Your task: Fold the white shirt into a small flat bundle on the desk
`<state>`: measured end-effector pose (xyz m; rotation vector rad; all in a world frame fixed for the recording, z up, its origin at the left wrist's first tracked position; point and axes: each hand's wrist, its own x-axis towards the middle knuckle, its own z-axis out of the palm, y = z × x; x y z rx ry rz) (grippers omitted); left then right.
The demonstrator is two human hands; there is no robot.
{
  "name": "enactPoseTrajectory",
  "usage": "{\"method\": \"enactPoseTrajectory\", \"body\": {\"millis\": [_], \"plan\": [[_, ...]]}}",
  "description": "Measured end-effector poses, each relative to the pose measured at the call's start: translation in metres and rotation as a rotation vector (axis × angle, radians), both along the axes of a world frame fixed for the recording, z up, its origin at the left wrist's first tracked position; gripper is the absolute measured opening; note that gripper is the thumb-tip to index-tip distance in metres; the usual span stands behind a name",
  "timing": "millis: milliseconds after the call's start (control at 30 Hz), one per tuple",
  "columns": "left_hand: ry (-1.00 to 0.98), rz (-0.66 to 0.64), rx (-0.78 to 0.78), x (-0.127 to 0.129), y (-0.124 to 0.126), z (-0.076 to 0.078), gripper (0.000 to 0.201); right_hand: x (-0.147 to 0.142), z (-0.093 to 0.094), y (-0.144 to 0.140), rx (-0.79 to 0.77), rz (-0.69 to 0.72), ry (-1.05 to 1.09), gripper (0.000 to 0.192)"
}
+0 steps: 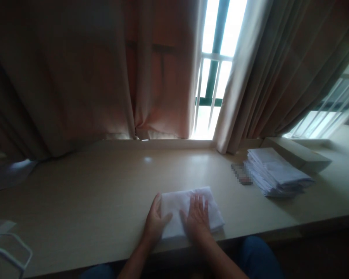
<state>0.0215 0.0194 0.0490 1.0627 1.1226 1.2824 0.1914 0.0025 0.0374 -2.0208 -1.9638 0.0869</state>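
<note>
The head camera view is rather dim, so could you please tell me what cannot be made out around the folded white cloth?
- Folded white cloth: its near left part is hidden under the left hand and right hand.
- Small item beside the stack of folded white cloths: blurred, unidentifiable.
- White wire frame: cut off by the left edge.
- Flat box: dim, no markings readable.

Stack of folded white cloths [279, 173], beige curtains [75, 69], barred window [213, 58].
</note>
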Motion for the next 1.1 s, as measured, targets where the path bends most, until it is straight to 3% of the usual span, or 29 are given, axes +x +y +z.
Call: {"method": "enactPoseTrajectory", "body": {"millis": [133,267,367,467,533,633,733,867,1000,1100], "plan": [[0.094,-0.141,-0.006,-0.015,-0.026,-0.009,0.101,-0.001,0.004,-0.001,-0.011,0.001,0.016,0.077],[0.495,-0.056,0.109,-0.02,-0.039,-0.019,0.072,-0.001,0.003,-0.002,0.009,-0.008,0.019,0.078],[0.839,0.03,0.248,-0.009,-0.038,-0.008,0.063,0.0,0.001,-0.001,0.004,-0.01,0.029,0.079],[1.01,0.071,0.369,0.013,-0.028,0.01,0.06,0.0,0.0,0.0,0.004,-0.012,0.037,0.079],[1.084,0.03,0.446,0.027,-0.015,0.015,0.055,-0.001,-0.001,0.0,0.011,-0.012,0.036,0.077],[1.204,-0.052,0.43,0.038,0.004,0.005,0.053,-0.002,-0.001,0.002,0.023,-0.023,0.034,0.069],[1.329,-0.046,0.324,0.035,0.014,-0.014,0.054,-0.002,0.0,0.001,0.028,-0.02,0.048,0.069],[1.492,-0.03,0.323,0.031,0.017,-0.025,0.058,0.001,0.004,0.0,-0.015,0.006,0.057,0.067],[1.617,-0.027,0.373,0.031,0.017,-0.03,0.059,0.004,0.019,0.007,-0.109,0.054,0.051,0.063],[1.664,-0.038,0.413,0.028,0.017,-0.035,0.056,-0.003,0.037,0.024,-0.134,0.182,0.059,0.057]]}}
